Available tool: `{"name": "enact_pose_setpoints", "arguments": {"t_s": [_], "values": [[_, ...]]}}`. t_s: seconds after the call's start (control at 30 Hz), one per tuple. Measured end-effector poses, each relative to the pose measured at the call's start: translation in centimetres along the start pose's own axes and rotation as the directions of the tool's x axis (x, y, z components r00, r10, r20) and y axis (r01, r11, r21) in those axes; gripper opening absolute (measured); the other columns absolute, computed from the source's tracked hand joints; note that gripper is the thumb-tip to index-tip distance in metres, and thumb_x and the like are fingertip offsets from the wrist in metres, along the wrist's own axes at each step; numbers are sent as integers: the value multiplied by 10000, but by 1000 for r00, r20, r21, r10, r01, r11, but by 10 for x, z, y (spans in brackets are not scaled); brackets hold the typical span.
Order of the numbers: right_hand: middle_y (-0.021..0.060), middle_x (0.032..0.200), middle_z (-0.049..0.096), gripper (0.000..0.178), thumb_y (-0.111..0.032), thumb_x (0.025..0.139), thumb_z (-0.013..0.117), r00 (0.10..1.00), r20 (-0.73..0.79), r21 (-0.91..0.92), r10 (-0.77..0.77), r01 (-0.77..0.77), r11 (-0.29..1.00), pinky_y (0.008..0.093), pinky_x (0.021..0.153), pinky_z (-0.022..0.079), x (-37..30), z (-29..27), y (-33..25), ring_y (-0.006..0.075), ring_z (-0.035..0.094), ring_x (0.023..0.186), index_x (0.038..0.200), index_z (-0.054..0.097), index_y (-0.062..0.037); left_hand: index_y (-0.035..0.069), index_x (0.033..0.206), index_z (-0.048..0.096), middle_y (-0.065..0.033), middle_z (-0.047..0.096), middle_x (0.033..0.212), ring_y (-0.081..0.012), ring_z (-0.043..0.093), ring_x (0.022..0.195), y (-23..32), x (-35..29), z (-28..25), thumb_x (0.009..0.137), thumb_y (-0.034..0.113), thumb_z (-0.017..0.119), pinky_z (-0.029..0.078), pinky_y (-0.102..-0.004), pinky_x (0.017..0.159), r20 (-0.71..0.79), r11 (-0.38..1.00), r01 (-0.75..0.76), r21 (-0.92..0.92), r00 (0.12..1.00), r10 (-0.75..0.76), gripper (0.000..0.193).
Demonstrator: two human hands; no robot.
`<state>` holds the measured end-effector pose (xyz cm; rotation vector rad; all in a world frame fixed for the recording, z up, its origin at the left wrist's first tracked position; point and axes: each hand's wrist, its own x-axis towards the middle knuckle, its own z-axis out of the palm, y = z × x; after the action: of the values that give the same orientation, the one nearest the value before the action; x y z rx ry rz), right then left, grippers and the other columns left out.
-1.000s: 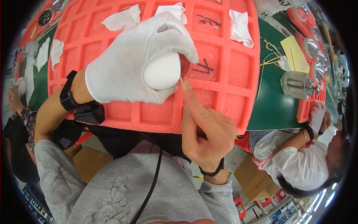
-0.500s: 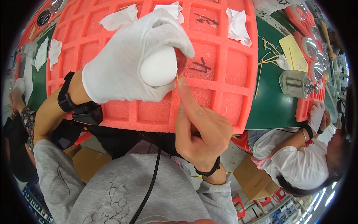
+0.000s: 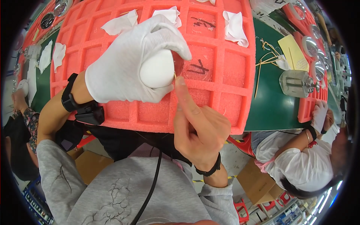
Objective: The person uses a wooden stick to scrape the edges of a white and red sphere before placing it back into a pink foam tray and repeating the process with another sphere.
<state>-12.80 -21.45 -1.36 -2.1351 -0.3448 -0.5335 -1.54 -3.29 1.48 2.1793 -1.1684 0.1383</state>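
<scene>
Over the orange foam tray [image 3: 225,75] on the green bench [image 3: 270,108], my gloved left hand [image 3: 127,71] cups a smooth white rounded piece [image 3: 156,69], fingers [image 3: 168,33] curled tight to steady it, while my bare right hand [image 3: 198,127] pinches a thin stick [image 3: 174,75] against its edge, fingers nearly closed.

We see bright, even overhead light with only soft shadows under the hands. The white glove [image 3: 127,67] is nearly washed out. Fisheye bending curves the orange foam tray [image 3: 221,78] edges, and a black rim surrounds the view.
</scene>
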Motion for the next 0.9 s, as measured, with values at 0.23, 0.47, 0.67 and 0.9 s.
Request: {"name": "enact_pose_setpoints", "arguments": {"t_s": [0.23,0.47,0.67,0.9], "values": [[34,521,332,605,154,694,617,1000,-9,25,12,-12,1000,288,446,317,4,-1,-1,139,323,410,1261,719,-29,133,1048,650,-62,649,1103,-269,610,1027,0,1,2,617,29,759,489,-366,902,-14,997,-25,-73,1000,24,457],[39,530,333,604,156,691,601,1000,3,11,8,-8,1000,274,451,327,5,2,0,131,327,414,1254,722,-25,130,1041,648,-66,641,1088,-273,612,1034,-3,0,0,616,41,774,500,-368,913,4,998,4,-58,1000,-3,451],[27,526,391,484,128,778,633,991,-24,74,132,-129,989,282,446,316,1,-2,-12,99,345,424,1245,697,17,131,1085,639,-71,628,1105,-282,602,1049,-6,-3,0,624,71,796,492,-377,928,21,993,52,-105,999,-50,491],[6,692,543,148,44,871,683,951,-145,308,274,-220,926,247,459,288,26,-8,-15,46,378,487,1014,699,8,127,1188,600,-70,603,1147,-292,579,1111,-8,-8,1,626,123,824,467,-397,958,-33,991,52,-125,998,-56,605]]}}
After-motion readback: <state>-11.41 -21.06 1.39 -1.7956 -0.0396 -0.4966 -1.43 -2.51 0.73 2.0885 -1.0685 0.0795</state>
